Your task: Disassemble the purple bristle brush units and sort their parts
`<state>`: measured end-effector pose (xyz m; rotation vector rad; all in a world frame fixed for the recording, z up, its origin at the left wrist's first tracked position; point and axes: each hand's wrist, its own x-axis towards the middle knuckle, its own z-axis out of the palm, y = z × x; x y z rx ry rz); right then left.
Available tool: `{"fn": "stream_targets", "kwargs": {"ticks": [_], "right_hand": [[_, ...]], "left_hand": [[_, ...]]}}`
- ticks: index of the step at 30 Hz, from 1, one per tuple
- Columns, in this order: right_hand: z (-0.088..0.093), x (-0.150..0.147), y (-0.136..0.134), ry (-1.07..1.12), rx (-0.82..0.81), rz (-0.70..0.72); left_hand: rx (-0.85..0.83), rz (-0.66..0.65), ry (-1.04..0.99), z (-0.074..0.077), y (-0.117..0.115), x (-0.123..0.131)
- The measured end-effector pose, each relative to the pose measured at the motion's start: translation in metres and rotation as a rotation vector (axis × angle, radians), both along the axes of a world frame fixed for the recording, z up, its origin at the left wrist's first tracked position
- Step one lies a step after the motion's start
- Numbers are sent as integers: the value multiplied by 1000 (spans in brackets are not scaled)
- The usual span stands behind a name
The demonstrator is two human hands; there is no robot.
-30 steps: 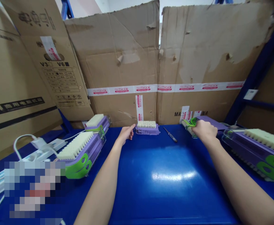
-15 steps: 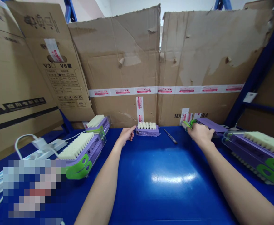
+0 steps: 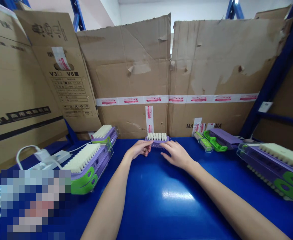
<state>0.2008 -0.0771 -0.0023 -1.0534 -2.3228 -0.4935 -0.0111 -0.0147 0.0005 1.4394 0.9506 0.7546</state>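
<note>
A small purple brush block with white bristles (image 3: 157, 137) sits at the back of the blue table (image 3: 176, 200), against the cardboard wall. My left hand (image 3: 138, 148) has its fingers curled on the block's left end. My right hand (image 3: 176, 154) lies just right of the block, fingers stretched out and thumb near its right end. The thin screwdriver seen earlier is out of sight, where my right hand now rests.
A purple and green part (image 3: 215, 139) lies at the back right. Long purple brush units stand at left (image 3: 86, 160), back left (image 3: 103, 132) and right (image 3: 274, 160). A white power strip with cable (image 3: 50, 155) sits far left. Cardboard sheets (image 3: 136, 73) wall the table.
My right hand let go of the purple and green part and moved left to the small brush block. My left hand closed on the block's left end. The view tilted up slightly.
</note>
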Motion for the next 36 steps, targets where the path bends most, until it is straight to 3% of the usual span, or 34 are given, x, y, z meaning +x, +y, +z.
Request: {"fn": "stream_targets", "kwargs": {"ticks": [3,6,10,13,16,19,36], "right_hand": [[-4,2,5,-1,41,8],[-1,22,15,118,125,-82],[4,70,30,391,222,-280],[2,108,36,537,259,-504],[-3,135,36,604,195,-714],[-5,146,34,619,126,-822],[-5,152,38,555,81,-873]], "left_hand": [[-6,-21,-8,2,-2,4],[-28,17,-22,4,-3,4],[-58,79,-32,4,-1,-2],[-62,94,-46,3,0,-4],[-56,95,-43,3,0,-4],[-49,89,-34,3,-1,-2],[-46,87,-18,3,-1,-2]]}}
